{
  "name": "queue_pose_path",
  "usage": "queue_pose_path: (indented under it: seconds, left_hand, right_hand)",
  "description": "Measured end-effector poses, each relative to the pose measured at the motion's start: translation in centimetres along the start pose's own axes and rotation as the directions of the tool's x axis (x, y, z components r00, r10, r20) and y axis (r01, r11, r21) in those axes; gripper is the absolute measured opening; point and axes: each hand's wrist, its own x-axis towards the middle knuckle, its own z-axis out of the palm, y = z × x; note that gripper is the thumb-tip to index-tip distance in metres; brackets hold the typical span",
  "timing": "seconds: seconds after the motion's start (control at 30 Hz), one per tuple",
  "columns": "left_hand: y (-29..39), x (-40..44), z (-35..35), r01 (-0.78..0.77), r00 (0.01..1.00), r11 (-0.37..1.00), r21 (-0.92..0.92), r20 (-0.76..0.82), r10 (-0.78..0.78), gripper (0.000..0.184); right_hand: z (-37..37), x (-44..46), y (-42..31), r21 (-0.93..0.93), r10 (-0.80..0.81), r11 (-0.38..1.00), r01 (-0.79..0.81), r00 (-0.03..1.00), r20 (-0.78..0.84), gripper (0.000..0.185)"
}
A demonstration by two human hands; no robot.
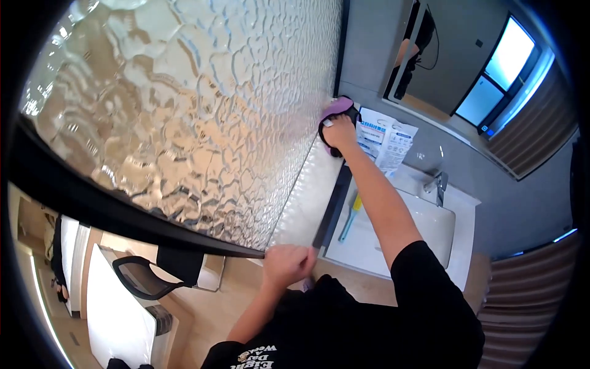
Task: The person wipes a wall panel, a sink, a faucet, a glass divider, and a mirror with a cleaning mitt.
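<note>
My right hand [340, 132] reaches forward and grips a soft purple and black item [338, 107] at the far end of a white ledge [301, 200], beside the textured glass panel [203, 111]. What exactly the item is cannot be made out. White packets with blue print [384, 140] stand just right of that hand. Down at the near end of the ledge, by the black frame's corner, my left hand [289, 265] is closed, its fingers curled in; anything inside it is hidden.
A white sink [430, 227] with a chrome faucet [439, 184] lies under and beside my right forearm. A yellow and blue brush [350, 218] rests on the counter. A mirror [461, 61] hangs behind. At lower left are a chair [147, 277] and a white table [117, 307].
</note>
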Motion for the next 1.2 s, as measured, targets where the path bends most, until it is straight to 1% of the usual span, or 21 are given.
queue_pose_path:
  seconds: [0.03,0.13,0.17,0.2,0.27,0.33,0.37,0.4,0.47,0.53,0.57,0.6,0.67,0.73,0.77,0.83,0.93,1.07,1.13,1.17,1.2]
  left_hand:
    - [-0.1,0.0,0.2,0.003,1.0,1.0,0.011,0.013,-0.004,0.033]
    - [-0.2,-0.1,0.4,0.012,1.0,1.0,0.015,0.025,-0.012,0.033]
    - [-0.1,-0.1,0.3,0.016,1.0,1.0,-0.001,0.022,-0.016,0.033]
    - [0.0,-0.1,0.2,0.015,1.0,1.0,-0.022,0.019,-0.015,0.034]
    - [0.3,0.0,0.1,-0.004,1.0,0.999,-0.048,0.011,0.004,0.033]
    - [0.3,-0.2,0.1,0.044,0.998,0.998,-0.043,0.045,-0.042,0.032]
    - [0.4,-0.1,-0.1,0.05,0.996,0.998,-0.04,0.071,-0.047,0.032]
    - [0.5,-0.1,-0.1,0.034,0.997,0.998,-0.056,0.072,-0.03,0.032]
    - [0.3,-0.2,0.1,0.038,0.998,0.997,-0.065,0.059,-0.035,0.031]
    - [-0.3,-0.5,0.3,0.022,0.996,0.996,-0.092,0.084,-0.014,0.03]
    - [-0.6,-0.7,0.5,0.036,0.995,0.998,-0.053,0.098,-0.031,0.031]
    - [-0.7,-0.9,0.7,0.053,0.993,0.998,-0.014,0.109,-0.051,0.033]
    - [0.0,-0.5,0.4,0.053,0.991,0.999,-0.013,0.126,-0.051,0.034]
    - [0.4,0.1,0.2,0.058,0.994,0.998,-0.019,0.098,-0.056,0.033]
    - [0.4,0.1,0.2,0.053,0.995,0.998,-0.023,0.086,-0.051,0.033]
    - [0.2,0.0,0.3,0.065,0.984,0.996,0.066,0.161,-0.075,0.033]
    - [0.3,-0.1,0.3,0.024,0.982,0.991,0.135,0.184,-0.049,0.033]
    - [1.0,-0.3,0.0,0.034,0.977,0.995,0.098,0.204,-0.054,0.037]
    - [1.2,0.2,-0.2,0.068,0.972,0.993,0.1,0.219,-0.089,0.038]
    - [1.1,0.4,-0.1,0.059,0.975,0.993,0.106,0.206,-0.08,0.038]
    - [1.0,0.2,-0.1,0.078,0.98,0.994,0.074,0.179,-0.091,0.038]
  right_hand:
    - [-0.2,-0.4,0.0,0.03,-0.014,0.999,0.015,0.999,-0.049,0.049]
    - [-1.8,-4.0,-1.4,0.063,-0.066,0.996,0.07,0.996,-0.062,0.044]
    - [-3.3,-5.4,-1.8,0.034,-0.097,0.995,0.095,0.993,0.065,0.039]
    - [-5.2,-7.5,-3.1,0.03,-0.083,0.996,0.081,0.994,0.07,0.039]
    - [-8.6,-12.5,-6.1,0.256,0.116,0.958,-0.13,0.991,0.07,0.034]
    - [-10.3,-16.8,-7.8,0.314,0.047,0.944,-0.1,0.984,0.172,0.036]
    - [-8.2,-19.1,-7.8,0.369,-0.059,0.928,0.053,0.998,0.006,0.04]
    - [-6.0,-21.5,-7.8,0.395,-0.159,0.894,0.213,0.973,-0.164,0.043]
    - [-6.8,-25.9,-9.6,0.592,-0.122,0.791,0.156,0.988,-0.098,0.05]
    - [-7.5,-28.5,-11.4,0.899,0.014,0.438,-0.008,1.0,0.002,0.054]
    - [-5.6,-29.8,-11.3,0.922,0.019,0.387,0.036,0.999,-0.047,0.053]
    - [-4.7,-30.9,-11.5,0.919,0.035,0.393,0.03,0.998,-0.048,0.053]
    - [-3.4,-32.3,-11.8,0.967,0.147,0.233,-0.107,0.986,0.074,0.053]
    - [-3.1,-31.9,-11.0,0.964,0.123,0.251,-0.091,0.991,0.061,0.052]
    - [-3.1,-31.5,-10.4,0.968,0.081,0.223,-0.114,0.992,0.099,0.047]
    - [-3.5,-30.5,-9.5,0.97,0.04,0.18,-0.161,0.987,0.156,0.04]
    - [-3.8,-29.1,-8.3,0.982,0.285,0.069,-0.177,0.947,0.151,0.033]
    - [-5.0,-28.9,-4.9,0.986,0.585,-0.144,-0.086,0.796,0.155,0.023]
    - [-3.7,-28.7,0.8,0.981,0.474,-0.194,-0.024,0.873,0.115,0.024]
    - [-0.9,-27.4,4.2,0.762,0.507,0.59,-0.268,0.857,-0.091,0.025]
    - [-1.7,-28.3,5.4,0.838,0.564,0.478,-0.263,0.823,-0.063,0.025]
